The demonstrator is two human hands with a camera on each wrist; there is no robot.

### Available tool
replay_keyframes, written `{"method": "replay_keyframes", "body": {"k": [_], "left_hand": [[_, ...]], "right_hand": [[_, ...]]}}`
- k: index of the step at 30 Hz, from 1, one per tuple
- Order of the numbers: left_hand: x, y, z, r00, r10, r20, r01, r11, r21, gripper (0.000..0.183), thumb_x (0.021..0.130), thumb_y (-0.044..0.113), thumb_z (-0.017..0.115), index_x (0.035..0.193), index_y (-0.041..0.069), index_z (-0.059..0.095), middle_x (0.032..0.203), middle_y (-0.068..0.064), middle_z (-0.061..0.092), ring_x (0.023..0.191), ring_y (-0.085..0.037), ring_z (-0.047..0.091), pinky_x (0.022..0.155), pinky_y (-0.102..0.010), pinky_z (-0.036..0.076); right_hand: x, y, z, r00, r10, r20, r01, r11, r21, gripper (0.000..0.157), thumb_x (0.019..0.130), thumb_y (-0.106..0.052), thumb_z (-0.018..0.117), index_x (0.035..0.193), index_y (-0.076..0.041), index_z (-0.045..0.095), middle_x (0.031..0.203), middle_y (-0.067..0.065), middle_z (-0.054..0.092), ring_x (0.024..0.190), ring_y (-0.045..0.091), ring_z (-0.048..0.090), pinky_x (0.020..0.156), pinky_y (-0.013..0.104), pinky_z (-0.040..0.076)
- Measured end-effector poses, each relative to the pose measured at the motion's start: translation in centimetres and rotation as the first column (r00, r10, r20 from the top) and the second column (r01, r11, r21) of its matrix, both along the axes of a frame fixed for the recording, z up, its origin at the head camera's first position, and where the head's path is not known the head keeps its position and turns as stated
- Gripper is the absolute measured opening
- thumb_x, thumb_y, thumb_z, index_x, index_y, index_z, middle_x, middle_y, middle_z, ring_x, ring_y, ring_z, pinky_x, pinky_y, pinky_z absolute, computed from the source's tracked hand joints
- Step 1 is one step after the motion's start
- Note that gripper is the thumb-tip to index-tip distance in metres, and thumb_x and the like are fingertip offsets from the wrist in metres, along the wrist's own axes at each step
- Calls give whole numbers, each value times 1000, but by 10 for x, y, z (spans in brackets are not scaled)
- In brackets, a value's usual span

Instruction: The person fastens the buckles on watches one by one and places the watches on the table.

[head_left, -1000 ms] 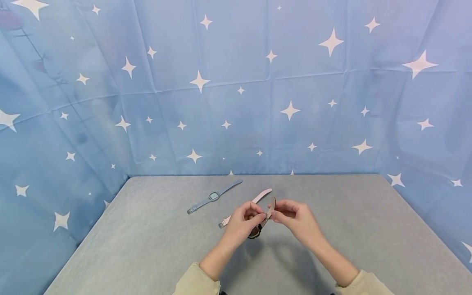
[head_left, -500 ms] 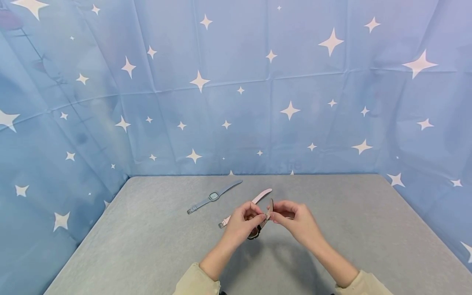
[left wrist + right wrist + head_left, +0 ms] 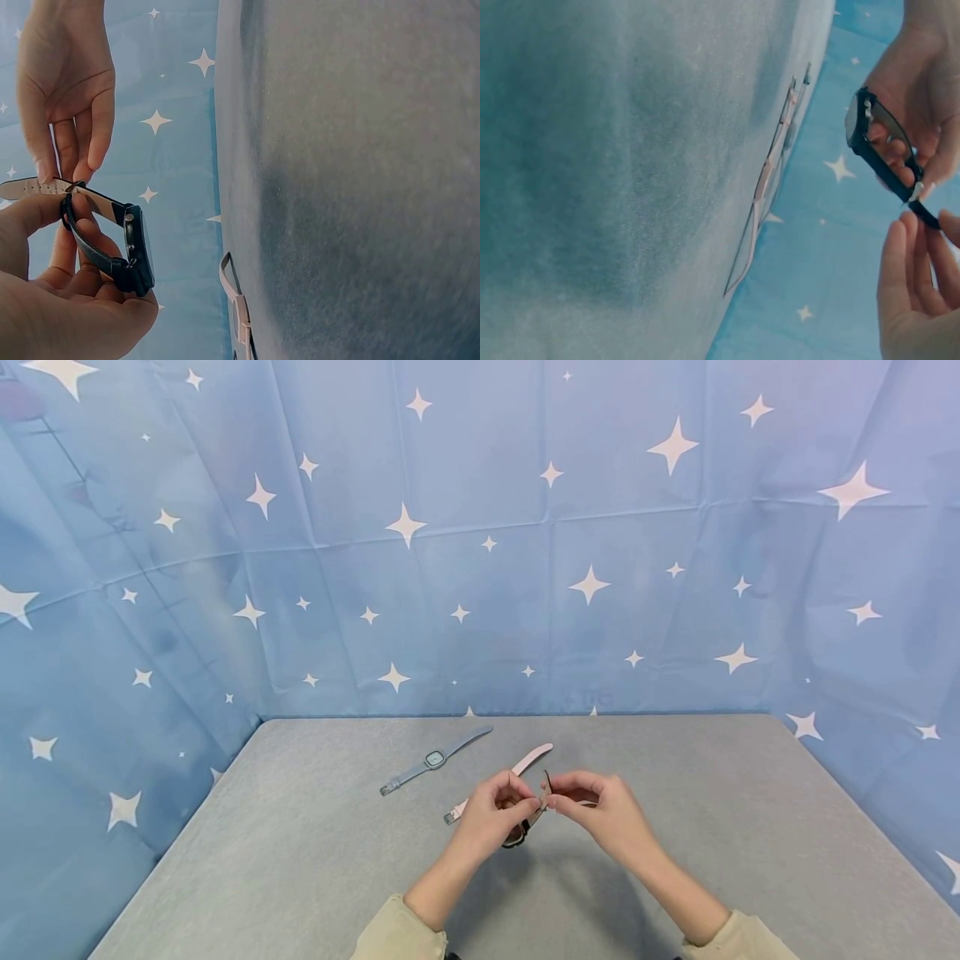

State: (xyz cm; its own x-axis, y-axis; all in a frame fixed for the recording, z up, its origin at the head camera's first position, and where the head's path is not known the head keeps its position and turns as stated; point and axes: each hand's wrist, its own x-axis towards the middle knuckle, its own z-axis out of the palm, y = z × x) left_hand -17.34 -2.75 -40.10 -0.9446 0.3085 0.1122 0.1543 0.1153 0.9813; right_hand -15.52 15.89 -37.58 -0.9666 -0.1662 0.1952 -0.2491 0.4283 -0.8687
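Observation:
A dark wristwatch (image 3: 137,247) with a black strap lined in beige is held up above the table, its strap bent into a loop. My left hand (image 3: 487,818) grips the watch near the buckle (image 3: 73,189), fingers inside the loop. With thumb and fingertips, my right hand (image 3: 603,806) pinches the strap's free end (image 3: 26,187), which sticks out past the buckle. In the right wrist view the watch case (image 3: 859,120) faces left and the strap runs down to my right fingertips (image 3: 907,221). The head view shows the case partly hidden behind my left hand.
A pink watch (image 3: 532,758) lies flat on the grey table (image 3: 300,860), partly hidden behind my left hand. Further back and left lies a light blue watch (image 3: 435,761). A blue cloth with white stars (image 3: 480,577) hangs around the table's back and sides.
The strap's free end has shifted slightly left and down, and less of it shows above my right fingertips. Both hands keep nearly the same place; the two watches on the table have not moved.

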Motion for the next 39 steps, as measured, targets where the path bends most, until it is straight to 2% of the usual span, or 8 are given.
{"method": "replay_keyframes", "body": {"k": [11, 22, 39], "left_hand": [[-1, -1, -1, 1000, -3, -6, 3, 1000, -23, 13, 91, 8, 69, 93, -3, 63, 83, -17, 65, 61, -8, 49, 54, -19, 43], [-2, 0, -1, 1000, 5, -31, -7, 998, -66, 13, 90, 8, 70, 90, -2, 63, 81, -14, 65, 60, -6, 49, 53, -18, 42], [0, 0, 2, 1000, -5, -19, 3, 996, -90, 11, 90, 7, 71, 89, -1, 65, 82, -14, 66, 60, -12, 50, 51, -20, 42]], "right_hand": [[-2, 1, -4, 1000, 11, -18, -10, 1000, 25, 19, 89, -15, 74, 106, -5, 76, 100, 9, 77, 85, 6, 70, 75, 22, 57], [-2, 2, -4, 999, 32, -17, -31, 999, 36, 17, 89, -16, 75, 104, -7, 77, 98, 7, 77, 85, 6, 71, 74, 22, 57], [1, -1, -1, 999, 37, 0, -37, 997, 69, 14, 89, -17, 75, 100, -10, 78, 97, 6, 78, 82, 8, 71, 71, 22, 57]]}}
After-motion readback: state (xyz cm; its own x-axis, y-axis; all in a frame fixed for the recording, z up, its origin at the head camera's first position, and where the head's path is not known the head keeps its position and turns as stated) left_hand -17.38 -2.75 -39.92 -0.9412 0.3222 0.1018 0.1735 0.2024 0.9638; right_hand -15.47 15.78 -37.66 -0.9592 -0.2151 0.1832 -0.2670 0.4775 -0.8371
